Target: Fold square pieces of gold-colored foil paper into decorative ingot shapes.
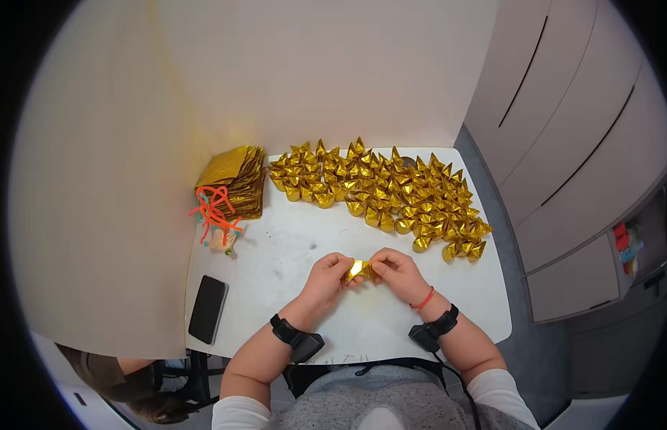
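Between both hands, just above the near middle of the white table (276, 287), is a small folded piece of shiny gold foil paper (358, 270). My left hand (329, 275) pinches its left end between thumb and fingers. At the other end my right hand (396, 271) grips it the same way. Several finished gold paper ingots (376, 186) with pointed tips stand in packed rows beyond my hands, toward the back and right. A stack of flat gold foil sheets (237, 179) lies at the back left corner.
Orange and teal fuzzy stems (214, 209) lie in front of the foil stack, beside a small beige item (222, 240). A black phone (208, 309) rests at the left edge. Walls border the left and back; pale cabinets (563, 129) stand right. Another person (133, 380) shows lower left.
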The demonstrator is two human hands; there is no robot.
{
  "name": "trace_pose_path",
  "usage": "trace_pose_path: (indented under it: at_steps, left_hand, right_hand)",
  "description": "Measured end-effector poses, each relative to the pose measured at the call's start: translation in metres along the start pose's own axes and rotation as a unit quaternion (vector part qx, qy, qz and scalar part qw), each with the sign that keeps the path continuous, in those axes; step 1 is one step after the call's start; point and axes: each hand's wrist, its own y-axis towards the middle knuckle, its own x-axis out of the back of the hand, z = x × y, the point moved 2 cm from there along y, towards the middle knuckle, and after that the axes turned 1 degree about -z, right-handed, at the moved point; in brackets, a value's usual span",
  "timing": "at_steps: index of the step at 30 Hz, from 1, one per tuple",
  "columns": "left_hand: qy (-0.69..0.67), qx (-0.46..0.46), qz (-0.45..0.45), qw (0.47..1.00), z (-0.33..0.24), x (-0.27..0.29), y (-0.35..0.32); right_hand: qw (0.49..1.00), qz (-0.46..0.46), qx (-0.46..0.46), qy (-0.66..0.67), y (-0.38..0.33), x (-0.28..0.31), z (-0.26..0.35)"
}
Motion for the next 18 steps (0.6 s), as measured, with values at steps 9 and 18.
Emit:
trace_pose_path:
  at_steps: [9,18]
  left_hand:
    - [-0.019,0.022,0.016,0.999,-0.0035,0.0068,-0.0006]
    - [-0.026,0.021,0.04,0.999,-0.0008,0.0037,-0.0008]
  right_hand:
    - [1.0,0.009,0.012,0.028,0.0038,-0.0081,-0.0016]
    - [1.0,0.002,0.012,-0.009,0.0042,-0.0041,-0.0054]
